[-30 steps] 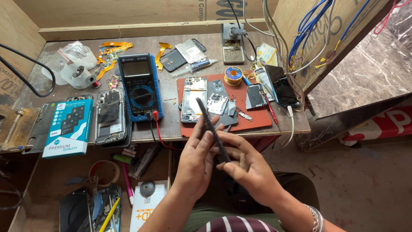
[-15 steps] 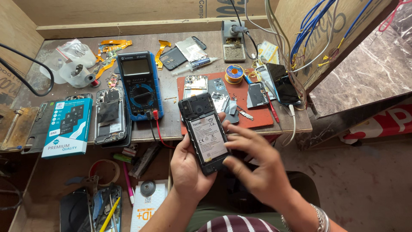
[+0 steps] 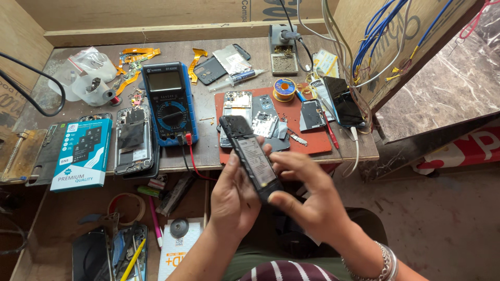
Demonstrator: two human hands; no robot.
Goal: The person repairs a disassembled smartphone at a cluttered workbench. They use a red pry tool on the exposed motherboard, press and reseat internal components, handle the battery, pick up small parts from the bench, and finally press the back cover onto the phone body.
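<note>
Both hands hold an opened black phone [image 3: 251, 155], its back cover off and the grey battery face up, tilted over the front edge of the wooden bench [image 3: 208, 151]. My left hand [image 3: 235, 200] cups the phone's left side from below. My right hand [image 3: 307, 195] grips the lower end, thumb on the bottom and fingers lying across the battery's right edge. Just beyond the phone lies a red work mat [image 3: 312, 140] carrying phone frames and circuit boards [image 3: 265, 120].
A blue multimeter [image 3: 169, 101] with red and black leads sits left of the mat, beside an opened phone body [image 3: 133, 138] and a blue box [image 3: 82, 152]. Solder wire spool [image 3: 284, 88], black phone [image 3: 345, 101], tape roll [image 3: 94, 88]. Lower shelf holds tools [image 3: 130, 250].
The phone turned from edge-on to battery side up and now tilts further, its top swinging left. My right hand slid down to the lower end.
</note>
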